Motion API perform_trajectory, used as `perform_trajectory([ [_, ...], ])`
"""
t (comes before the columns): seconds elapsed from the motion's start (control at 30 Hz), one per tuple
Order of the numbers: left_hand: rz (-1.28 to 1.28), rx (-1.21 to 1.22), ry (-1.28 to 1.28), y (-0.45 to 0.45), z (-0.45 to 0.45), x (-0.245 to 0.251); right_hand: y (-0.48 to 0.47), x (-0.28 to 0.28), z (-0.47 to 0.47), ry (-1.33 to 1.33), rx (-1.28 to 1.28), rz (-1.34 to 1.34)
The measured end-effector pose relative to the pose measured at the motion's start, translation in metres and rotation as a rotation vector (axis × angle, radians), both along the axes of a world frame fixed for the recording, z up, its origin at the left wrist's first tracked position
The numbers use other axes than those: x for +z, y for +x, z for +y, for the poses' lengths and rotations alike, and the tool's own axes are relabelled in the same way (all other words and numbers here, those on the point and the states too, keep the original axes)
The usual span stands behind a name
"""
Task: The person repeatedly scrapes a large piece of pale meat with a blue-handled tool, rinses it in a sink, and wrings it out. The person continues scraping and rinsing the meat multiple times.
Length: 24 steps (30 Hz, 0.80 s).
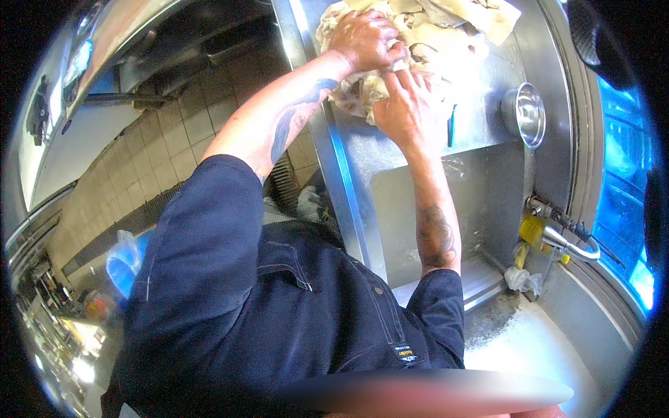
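Note:
A heap of pale yellowish, folded pieces that look like raw animal skin or meat (434,31) lies on the stainless-steel counter (360,149) at the top. Fingers curled, my left hand (368,39) grips part of the heap near its left side. Just below and to the right, my right hand (410,102) holds a lumpy piece, its thumb against the near side. Glare hides the heap's right part. A slim blue-green object (452,125), its kind unclear, lies right of my right hand. Farther right, a round metal bowl (524,115) stands tilted by the counter's back edge.
Nearer my body is a sink basin (397,209), with a metal faucet (569,243), a yellow bottle (532,230) and a crumpled clear plastic bag (522,279) at its right. A blue container (123,269) with plastic in it stands on the left, above the tiled floor (177,130).

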<state>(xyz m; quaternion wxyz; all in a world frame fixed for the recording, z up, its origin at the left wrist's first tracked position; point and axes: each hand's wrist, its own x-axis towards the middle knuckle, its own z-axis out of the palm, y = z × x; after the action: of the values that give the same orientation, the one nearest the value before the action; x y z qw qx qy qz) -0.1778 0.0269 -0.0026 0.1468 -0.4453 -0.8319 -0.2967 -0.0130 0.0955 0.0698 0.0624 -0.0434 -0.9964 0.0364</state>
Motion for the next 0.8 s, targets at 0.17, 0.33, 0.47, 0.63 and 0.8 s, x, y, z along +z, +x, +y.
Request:
perform_trajectory([
  [0.17,0.020,0.010,0.043,-0.001,0.003,-0.003,-0.018,0.000,0.001,-0.001,-0.032,-0.055],
  [0.33,-0.022,-0.019,0.090,-0.004,0.002,-0.004,-0.022,-0.008,0.007,-0.033,0.029,-0.018],
  [0.47,0.032,-0.048,-0.033,-0.009,0.004,-0.001,-0.016,-0.012,0.013,-0.079,0.118,0.097],
  [0.63,0.046,-0.106,0.027,-0.012,0.004,0.001,-0.007,-0.011,0.019,-0.088,0.213,0.163],
  [0.8,0.049,-0.112,-0.010,-0.013,0.007,0.002,-0.001,-0.009,0.023,-0.108,0.291,0.216],
])
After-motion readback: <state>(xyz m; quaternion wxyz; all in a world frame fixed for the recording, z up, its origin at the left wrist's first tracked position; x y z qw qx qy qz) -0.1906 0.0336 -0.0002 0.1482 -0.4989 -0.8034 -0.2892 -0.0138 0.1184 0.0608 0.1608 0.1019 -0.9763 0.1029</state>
